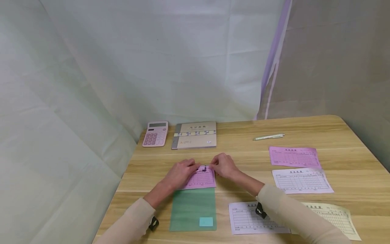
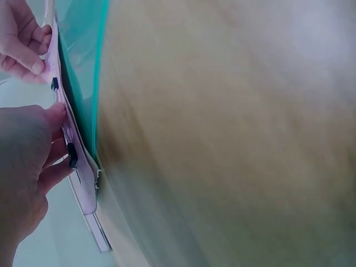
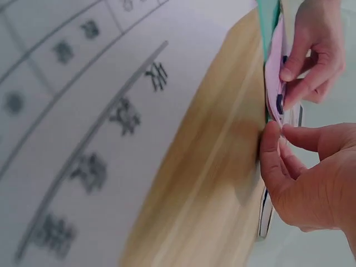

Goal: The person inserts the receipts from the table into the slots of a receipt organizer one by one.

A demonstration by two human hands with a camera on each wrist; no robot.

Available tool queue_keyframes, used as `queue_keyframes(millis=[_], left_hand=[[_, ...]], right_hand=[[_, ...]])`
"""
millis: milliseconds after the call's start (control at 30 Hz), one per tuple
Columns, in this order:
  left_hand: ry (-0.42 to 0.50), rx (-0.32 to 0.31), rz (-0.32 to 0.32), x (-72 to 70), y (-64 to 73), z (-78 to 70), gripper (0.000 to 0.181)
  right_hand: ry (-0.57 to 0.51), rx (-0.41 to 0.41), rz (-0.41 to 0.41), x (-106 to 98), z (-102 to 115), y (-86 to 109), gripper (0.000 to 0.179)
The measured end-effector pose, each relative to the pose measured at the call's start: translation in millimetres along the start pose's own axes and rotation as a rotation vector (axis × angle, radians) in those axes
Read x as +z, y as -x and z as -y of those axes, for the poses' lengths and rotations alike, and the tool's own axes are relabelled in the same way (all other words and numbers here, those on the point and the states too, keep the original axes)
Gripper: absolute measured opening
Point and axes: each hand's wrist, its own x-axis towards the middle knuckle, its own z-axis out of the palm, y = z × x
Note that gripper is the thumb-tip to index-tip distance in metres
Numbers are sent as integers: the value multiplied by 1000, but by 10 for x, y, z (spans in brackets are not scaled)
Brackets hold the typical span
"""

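A translucent green folder (image 1: 192,205) lies on the wooden table with a pink receipt form (image 1: 199,180) over its upper part. Across the form's top edge runs a slim clip with black end pieces (image 2: 72,156). My left hand (image 1: 179,173) is at the top left of the form, its thumb and fingers pinching the clip. At the top right corner, my right hand (image 1: 224,166) pinches the form's edge between thumb and fingertips, as the right wrist view (image 3: 314,172) shows from the side.
Behind the folder are a pink calculator (image 1: 155,134) and a beige account book (image 1: 196,139). A pen (image 1: 268,137) lies further right. Loose forms, pink (image 1: 292,157), white (image 1: 301,181), another white (image 1: 243,220) and yellow (image 1: 335,217), spread over the right side, two under my right sleeve.
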Motion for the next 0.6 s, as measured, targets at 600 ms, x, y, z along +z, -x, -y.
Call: queue_keyframes(millis=[600], left_hand=[[119, -129, 131, -81, -21, 84, 38]], right_hand=[[-101, -225, 134, -1284, -417, 506, 49]])
